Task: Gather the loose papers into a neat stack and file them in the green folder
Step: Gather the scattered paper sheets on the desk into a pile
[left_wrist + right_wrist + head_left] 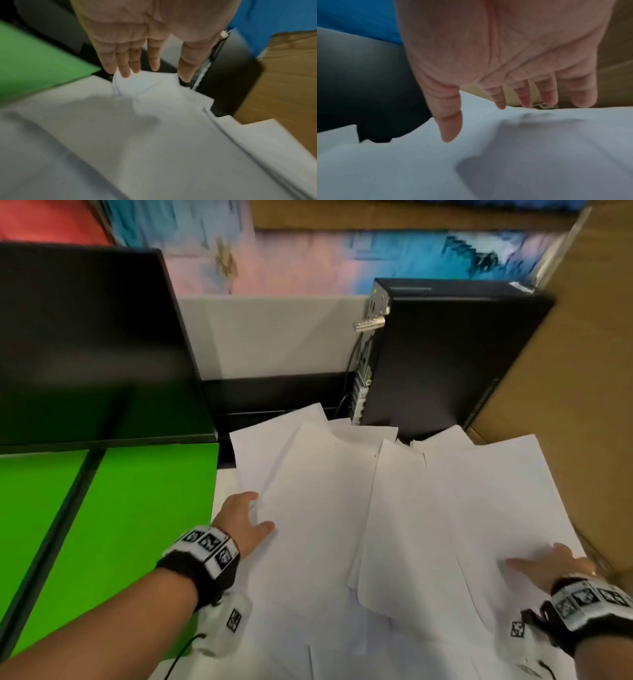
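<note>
The papers (394,525) lie fanned and overlapping across the bench (224,484), just right of the open green folder (137,525). Risk: drawing the sheets inward with flat palms may buckle or crease the top sheets, because they overlap at differing angles. Sheets at the far edge may slide behind the black computer (445,354). The left hand (245,518) is spread, fingers straight, at the left edge of the papers; contact cannot be confirmed. The right hand (548,563) is spread, fingers on the rightmost sheet. Neither hand grips anything.
</note>
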Demonstrator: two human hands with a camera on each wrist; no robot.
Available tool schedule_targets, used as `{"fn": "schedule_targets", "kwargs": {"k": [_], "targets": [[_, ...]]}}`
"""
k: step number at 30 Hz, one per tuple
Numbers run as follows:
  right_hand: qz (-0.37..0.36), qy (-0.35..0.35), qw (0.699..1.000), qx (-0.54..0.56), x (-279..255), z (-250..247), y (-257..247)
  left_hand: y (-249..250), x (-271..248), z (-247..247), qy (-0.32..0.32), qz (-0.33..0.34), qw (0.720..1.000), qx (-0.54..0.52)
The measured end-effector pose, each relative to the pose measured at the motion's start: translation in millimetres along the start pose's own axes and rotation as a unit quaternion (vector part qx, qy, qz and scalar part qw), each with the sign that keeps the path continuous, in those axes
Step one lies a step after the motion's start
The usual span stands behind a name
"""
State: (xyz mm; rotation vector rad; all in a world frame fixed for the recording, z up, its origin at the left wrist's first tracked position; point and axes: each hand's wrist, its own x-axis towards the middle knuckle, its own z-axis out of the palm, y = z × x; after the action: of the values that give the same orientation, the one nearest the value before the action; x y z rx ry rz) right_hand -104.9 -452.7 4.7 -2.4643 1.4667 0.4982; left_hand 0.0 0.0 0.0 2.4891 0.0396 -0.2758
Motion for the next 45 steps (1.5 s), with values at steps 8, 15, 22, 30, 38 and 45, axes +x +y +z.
{"fn": "schedule_targets", "kwargs": {"k": [8,15,22,30,38,45], "targets": [[0.003,-0.02,1.0,-0.021,18,-1,4,10,26,13,-0.069,-0.12,0.976,0.169],[0.033,0.042,0.999,-0.005,19,-4,3,26,20,26,-0.131,-0.078,0.984,0.092],[-0.1,-0.02,0.995,0.005,4,3,-30,46,4,53,-0.196,-0.179,0.936,-0.23],[-0.137,-0.089,0.974,0.158,-20,18,-69,64,-8,67,-0.149,-0.112,0.97,-0.154],[-0.292,-0.172,0.911,0.235,-39,29,-94,41,-11,61,-0.132,-0.227,0.92,-0.292],[-0.287,-0.17,0.89,0.312,-75,53,-129,47,-16,63,-0.137,-0.198,0.928,-0.284]]}}
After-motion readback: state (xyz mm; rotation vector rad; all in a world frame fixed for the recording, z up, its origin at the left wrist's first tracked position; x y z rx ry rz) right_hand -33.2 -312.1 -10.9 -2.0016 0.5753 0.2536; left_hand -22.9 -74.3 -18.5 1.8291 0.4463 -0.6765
